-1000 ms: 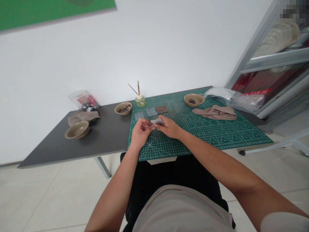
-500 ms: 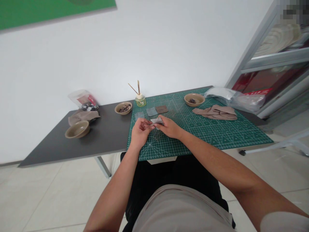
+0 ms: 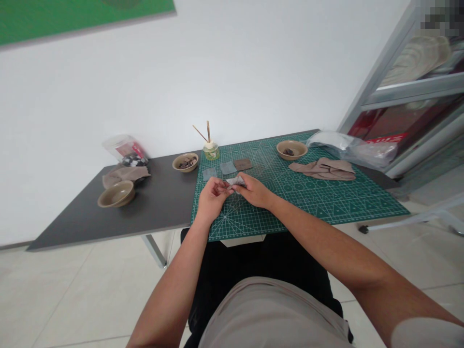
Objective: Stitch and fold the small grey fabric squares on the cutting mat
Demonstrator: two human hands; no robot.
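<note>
Set against the earlier frame, little differs: your left hand [image 3: 212, 198] and right hand [image 3: 255, 191] sit in almost the same spot, and everything on the table lies where it lay.

Beneath them is a green cutting mat [image 3: 348, 208], resting on a grey table [image 3: 108, 227]. From the left, the bare table carries a tan bowl [image 3: 116, 195], a beige cloth [image 3: 125, 177] just behind it, and a clear tub [image 3: 123, 148] lying tilted with dark pieces inside. Next comes a second bowl [image 3: 185, 162] holding brown chips. At the mat's far edge stands a glass jar [image 3: 210, 152] with two thin sticks in it. Just beyond your hands, three swatches lie in a row on the mat: two grey [image 3: 209, 174] [image 3: 228, 167] and one brown [image 3: 242, 164]. Farther right are a third bowl [image 3: 292, 150] with a few dark bits, a crumpled beige cloth [image 3: 322, 169], and a plastic bag [image 3: 348, 147] at the far corner. Around you are a white wall [image 3: 217, 72] with a green panel [image 3: 72, 14] at upper left, pale floor tiles [image 3: 72, 295], and a metal frame [image 3: 391, 92] at right.

Your fingers [image 3: 223, 189] are drawn narrow, both hands pinching a small folded piece [image 3: 235, 181] between them, over the middle of the mat. It looks pale grey with dark marks; its material is too small to tell.
</note>
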